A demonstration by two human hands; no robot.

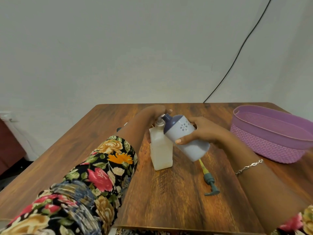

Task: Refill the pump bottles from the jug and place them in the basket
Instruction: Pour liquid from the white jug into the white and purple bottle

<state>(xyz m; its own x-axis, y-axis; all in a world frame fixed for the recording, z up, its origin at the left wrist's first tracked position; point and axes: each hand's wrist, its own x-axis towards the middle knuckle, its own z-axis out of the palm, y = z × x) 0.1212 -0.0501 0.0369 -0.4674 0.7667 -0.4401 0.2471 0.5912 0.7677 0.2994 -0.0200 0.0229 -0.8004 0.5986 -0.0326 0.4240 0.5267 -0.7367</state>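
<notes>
Tilting a pale lilac jug (185,139) so that its dark blue spout meets the top of a white pump bottle (160,150), a person's right hand (202,131) wraps fingers and thumb round the jug's body. The left hand (150,116) curls over the bottle's neck, with the thumb down its side. The bottle stands upright on the wooden table (169,204), just below the left hand. A loose green pump (210,183) lies beside the right wrist, and a purple basket (264,143) sits beyond the right hand's outer side.
</notes>
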